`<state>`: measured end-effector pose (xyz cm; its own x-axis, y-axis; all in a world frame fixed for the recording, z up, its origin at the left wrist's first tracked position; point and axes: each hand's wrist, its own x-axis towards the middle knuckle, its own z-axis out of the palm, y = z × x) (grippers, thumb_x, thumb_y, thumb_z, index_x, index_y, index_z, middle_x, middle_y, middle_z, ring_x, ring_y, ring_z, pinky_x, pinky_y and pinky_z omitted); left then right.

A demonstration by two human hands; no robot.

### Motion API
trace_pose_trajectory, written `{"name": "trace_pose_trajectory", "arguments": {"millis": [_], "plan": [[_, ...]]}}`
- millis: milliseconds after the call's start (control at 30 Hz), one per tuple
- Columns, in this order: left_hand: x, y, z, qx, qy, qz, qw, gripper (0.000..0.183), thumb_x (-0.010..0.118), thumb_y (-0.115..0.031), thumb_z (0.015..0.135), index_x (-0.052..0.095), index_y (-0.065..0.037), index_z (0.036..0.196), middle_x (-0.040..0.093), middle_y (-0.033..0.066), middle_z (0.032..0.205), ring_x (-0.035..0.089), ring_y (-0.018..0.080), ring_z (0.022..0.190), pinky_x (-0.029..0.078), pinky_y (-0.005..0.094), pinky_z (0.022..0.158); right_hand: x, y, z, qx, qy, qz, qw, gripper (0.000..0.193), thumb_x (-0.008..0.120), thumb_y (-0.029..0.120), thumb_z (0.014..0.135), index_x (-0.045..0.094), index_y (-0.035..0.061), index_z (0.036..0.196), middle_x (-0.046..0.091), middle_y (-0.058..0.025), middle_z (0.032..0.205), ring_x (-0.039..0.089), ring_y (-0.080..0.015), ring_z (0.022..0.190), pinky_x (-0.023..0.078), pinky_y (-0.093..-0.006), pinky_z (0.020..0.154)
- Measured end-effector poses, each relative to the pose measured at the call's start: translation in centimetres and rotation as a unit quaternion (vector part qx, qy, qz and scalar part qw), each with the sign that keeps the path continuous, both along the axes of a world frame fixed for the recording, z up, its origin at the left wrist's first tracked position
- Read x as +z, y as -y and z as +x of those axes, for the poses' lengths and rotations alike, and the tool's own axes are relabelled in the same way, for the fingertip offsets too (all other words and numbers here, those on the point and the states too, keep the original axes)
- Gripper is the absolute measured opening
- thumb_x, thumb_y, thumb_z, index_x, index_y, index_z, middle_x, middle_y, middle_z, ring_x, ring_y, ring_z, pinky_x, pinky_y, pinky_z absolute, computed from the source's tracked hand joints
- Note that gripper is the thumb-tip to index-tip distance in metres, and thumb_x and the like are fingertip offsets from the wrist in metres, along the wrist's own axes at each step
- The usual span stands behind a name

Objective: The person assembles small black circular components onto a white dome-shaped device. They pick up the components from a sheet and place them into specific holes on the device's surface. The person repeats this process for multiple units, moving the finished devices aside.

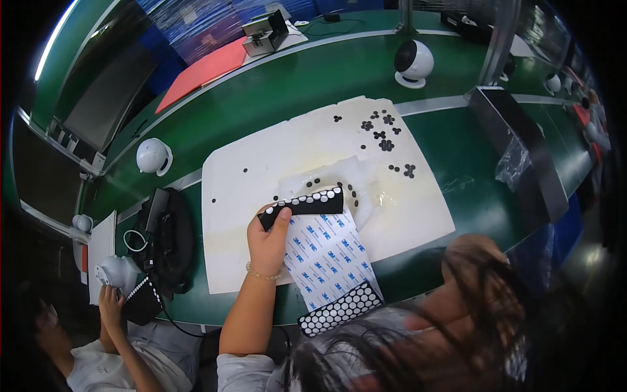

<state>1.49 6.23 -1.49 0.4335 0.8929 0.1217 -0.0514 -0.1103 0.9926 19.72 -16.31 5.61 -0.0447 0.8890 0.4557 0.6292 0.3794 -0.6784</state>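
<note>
Left hand (pixel 266 240) fingers pinch black die-cut foam strip (pixel 302 205) over white mat (pixel 261 163); right hand hidden behind hair, state unclear; risk: printed backing sheet (pixel 324 251) drags, strip curls and self-sticks.

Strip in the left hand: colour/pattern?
Black strip with a row of white dots along its upper edge, held by the left hand. Head view.

A black strip (pixel 304 205) of white-dotted pads, slightly tilted, lies across the printed backing sheet (pixel 326 251).
</note>
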Motion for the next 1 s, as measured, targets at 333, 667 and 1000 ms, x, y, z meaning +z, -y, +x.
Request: {"name": "trace_pose_trajectory", "arguments": {"millis": [333, 667, 1000], "plan": [[0.7, 0.6, 0.1, 0.015, 0.0, -0.023, 1.0, 0.022, 0.06, -0.016, 0.082, 0.056, 0.003, 0.094, 0.058, 0.0022, 0.081, 0.051, 0.0073, 0.072, 0.043, 0.0205, 0.065, 0.2, -0.2, -0.2, 0.022, 0.01, 0.018, 1.0, 0.033, 0.057, 0.009, 0.069, 0.057, 0.0037, 0.101, 0.057, -0.0147, 0.101, 0.055, -0.0291, 0.09, 0.043, -0.0364, 0.08], [-0.8, -0.2, -0.7, -0.002, 0.02, -0.02, 1.0, 0.021, 0.06, -0.017, 0.083, 0.057, 0.003, 0.091, 0.057, 0.0003, 0.077, 0.049, 0.0058, 0.069, 0.041, 0.0201, 0.063, 0.4, -0.5, -0.3, 0.011, 0.01, 0.01, 1.0, 0.033, 0.058, 0.009, 0.069, 0.057, 0.0034, 0.101, 0.057, -0.0144, 0.101, 0.055, -0.0286, 0.089, 0.043, -0.0364, 0.08], [-0.5, 0.0, -0.7, 0.003, 0.012, -0.026, 1.0, 0.019, 0.059, -0.015, 0.083, 0.057, 0.002, 0.092, 0.058, 0.0021, 0.081, 0.052, 0.0069, 0.071, 0.043, 0.0204, 0.064, -0.1, -1.0, -0.5, 0.04, 0.021, 0.032, 0.998, 0.034, 0.059, 0.01, 0.068, 0.057, 0.0031, 0.101, 0.057, -0.0141, 0.1, 0.055, -0.028, 0.089, 0.043, -0.0364, 0.08]]}}
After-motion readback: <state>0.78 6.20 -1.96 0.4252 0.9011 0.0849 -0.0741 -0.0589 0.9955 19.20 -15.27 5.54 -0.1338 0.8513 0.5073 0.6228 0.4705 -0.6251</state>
